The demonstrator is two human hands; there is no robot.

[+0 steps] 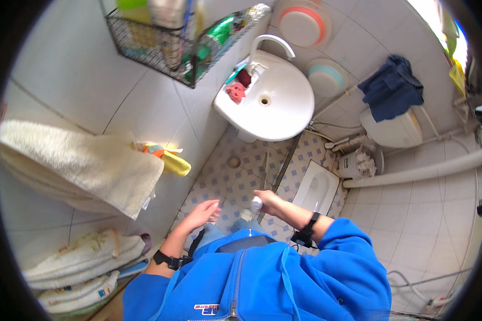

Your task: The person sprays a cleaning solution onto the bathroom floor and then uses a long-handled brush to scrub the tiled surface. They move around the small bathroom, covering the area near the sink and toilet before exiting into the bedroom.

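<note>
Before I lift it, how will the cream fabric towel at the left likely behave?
The cream fabric towel is probably floppy, since it drapes in loose folds. Its fuzzy-looking surface suggests it should not be slippery. Being soft cloth, it seems unlikely to break.

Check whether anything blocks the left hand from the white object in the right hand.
Nothing visible does: only open space above the tiled floor separates the left hand from the white object in the right hand.
</note>
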